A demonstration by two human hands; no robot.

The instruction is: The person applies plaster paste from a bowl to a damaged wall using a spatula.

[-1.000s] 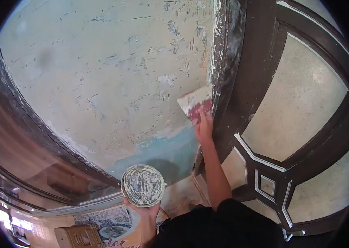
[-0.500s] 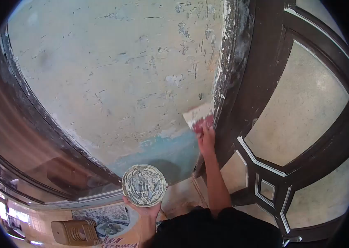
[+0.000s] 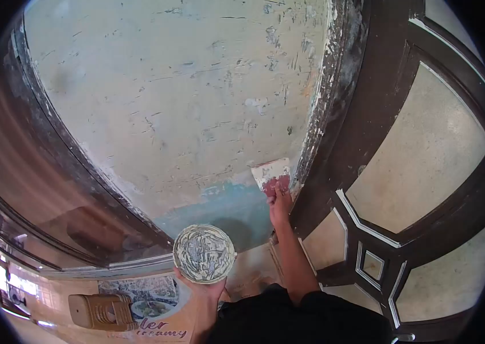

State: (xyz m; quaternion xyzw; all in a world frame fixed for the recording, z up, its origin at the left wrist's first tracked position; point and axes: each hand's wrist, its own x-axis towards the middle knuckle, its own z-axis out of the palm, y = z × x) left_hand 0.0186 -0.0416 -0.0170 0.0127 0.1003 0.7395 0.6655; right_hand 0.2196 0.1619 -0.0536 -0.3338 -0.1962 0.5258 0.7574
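My right hand (image 3: 280, 206) grips the red handle part of a wide scraper (image 3: 271, 175), whose pale blade lies against the wall near the dark door frame. Below and to the left, my left hand (image 3: 203, 288) holds up a round tub (image 3: 204, 253) from beneath, its inside smeared with whitish paste. The wall (image 3: 185, 120) is cream-coloured with scratches and patches, and a blue-green area (image 3: 225, 209) shows low down, just above the tub.
A dark panelled door (image 3: 383, 132) stands on the right. Dark wood trim and a brown glossy panel (image 3: 41, 189) run along the left. Stacked brown stools (image 3: 100, 311) and a printed banner (image 3: 159, 329) are at the lower left.
My right hand and the scraper have moved slightly down and left, away from the door frame. The view has shifted a little, so the wall and door appear further right.
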